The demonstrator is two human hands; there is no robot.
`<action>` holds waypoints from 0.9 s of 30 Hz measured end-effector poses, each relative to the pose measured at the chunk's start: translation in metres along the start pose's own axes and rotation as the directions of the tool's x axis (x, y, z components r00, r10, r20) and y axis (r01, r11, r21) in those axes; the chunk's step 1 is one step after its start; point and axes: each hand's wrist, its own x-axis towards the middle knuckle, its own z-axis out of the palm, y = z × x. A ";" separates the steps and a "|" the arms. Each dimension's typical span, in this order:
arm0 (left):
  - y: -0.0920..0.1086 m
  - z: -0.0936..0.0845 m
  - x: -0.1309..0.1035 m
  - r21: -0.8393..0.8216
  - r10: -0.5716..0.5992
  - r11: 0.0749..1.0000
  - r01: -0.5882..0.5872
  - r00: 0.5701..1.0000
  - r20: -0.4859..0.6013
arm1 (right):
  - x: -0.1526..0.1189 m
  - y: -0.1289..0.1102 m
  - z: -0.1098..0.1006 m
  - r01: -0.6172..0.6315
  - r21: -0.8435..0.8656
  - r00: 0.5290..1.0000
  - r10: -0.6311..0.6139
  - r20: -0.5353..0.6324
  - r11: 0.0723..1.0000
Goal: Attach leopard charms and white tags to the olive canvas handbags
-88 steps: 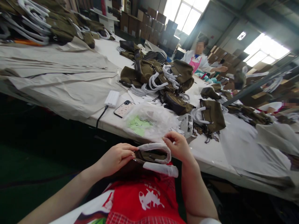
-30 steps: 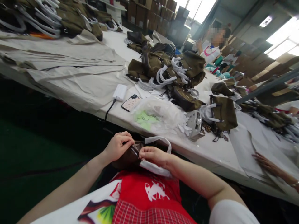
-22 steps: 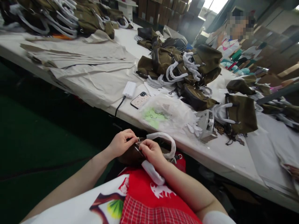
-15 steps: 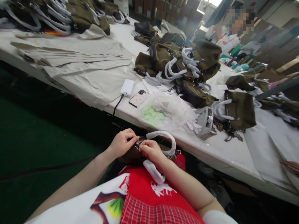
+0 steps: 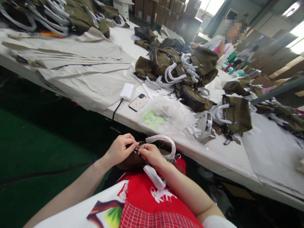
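An olive-brown bag (image 5: 131, 161) with handles wrapped in white rests on my lap, against a red apron. At its top edge, my left hand (image 5: 122, 147) pinches with thumb and fingers close together. My right hand (image 5: 152, 154) is closed at the same edge, its fingertips almost touching those of the left. Both appear to grip a small part near the bag's opening, too small to make out. One wrapped handle (image 5: 172, 145) arches up behind my right hand; the other (image 5: 154, 177) hangs in front of that wrist.
On the white table (image 5: 225, 161) ahead lie a phone (image 5: 139, 102), a white power bank (image 5: 127, 91), a plastic bag (image 5: 171, 112) with green pieces, and piled olive bags (image 5: 175, 63). Cloth sheets (image 5: 78, 69) cover the left. A person (image 5: 223, 41) is at the far right.
The view has shifted slightly, so the table items appear a little further left. Both hands stay at the bag's top edge. The hand at the far right edge has left the view.
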 end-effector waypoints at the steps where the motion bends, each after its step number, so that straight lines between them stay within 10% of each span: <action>1: 0.002 -0.003 -0.001 0.000 0.015 1.000 -0.015 0.999 0.029 | 0.001 0.002 0.000 0.024 -0.062 0.999 -0.026 -0.028 0.998; 8: 0.007 -0.026 -0.001 0.032 -0.001 0.999 -0.007 0.972 0.233 | 0.008 0.007 0.000 0.162 -0.479 0.964 -0.242 -0.110 0.863; 16: 0.025 -0.022 0.005 0.359 -0.188 0.929 0.090 0.951 0.247 | 0.014 0.010 0.005 0.151 -0.504 0.974 -0.216 -0.074 0.850; 27: 0.010 -0.019 0.008 -0.014 -0.073 0.997 0.074 0.995 0.063 | -0.005 0.001 -0.003 0.330 -0.477 0.870 -0.458 -0.181 0.815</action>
